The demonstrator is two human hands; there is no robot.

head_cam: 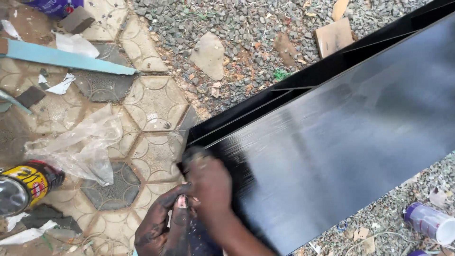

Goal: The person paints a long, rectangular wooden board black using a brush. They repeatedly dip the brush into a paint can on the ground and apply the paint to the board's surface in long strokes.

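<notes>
A long glossy black panel (341, 128) lies slanted from the lower middle to the upper right, with fine streaks across its surface. My right hand (211, 187) is blurred at the panel's near-left corner and presses a small dark pad (194, 155) onto that corner. My left hand (159, 227), stained black, sits just below and to the left, fingers curled, thumb touching the right hand. Whether it grips the panel's edge is hidden.
An open yellow and red tin (23, 187) lies at the left beside crumpled clear plastic (80, 147). A light blue strip (61, 58) lies on patterned paving. Gravel (246, 28) spreads behind the panel. A purple spray can (429, 223) rests at the lower right.
</notes>
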